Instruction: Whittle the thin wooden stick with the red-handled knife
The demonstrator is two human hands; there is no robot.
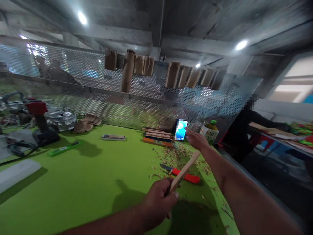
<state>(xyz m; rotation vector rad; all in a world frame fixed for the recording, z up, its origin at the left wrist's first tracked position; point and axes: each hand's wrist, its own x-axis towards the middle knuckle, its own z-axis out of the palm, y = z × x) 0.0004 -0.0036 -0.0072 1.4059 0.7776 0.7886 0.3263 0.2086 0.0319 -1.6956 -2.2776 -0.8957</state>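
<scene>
My left hand (160, 199) is closed round a flat pale wooden stick (185, 170), which slants up and to the right. My right hand (196, 138) reaches forward with a finger stretched out at the lit screen of a smartphone (182, 130); whether the fingertip touches the glass I cannot tell. The phone stands upright near the perforated panel. Behind the stick, a knife with a red handle (192, 178) and a dark blade lies on the green table. Curled wood shavings (176, 156) are scattered around it.
Wooden strips (157, 134) are stacked left of the phone, with a green-capped bottle (210, 131) to its right. A narrow tray (113, 137), green level-like tool (65, 148) and red-and-black power tool (39, 120) stand leftward. Perforated metal panel (97, 109) borders the table's back. Someone in dark clothing (241, 129) is at right.
</scene>
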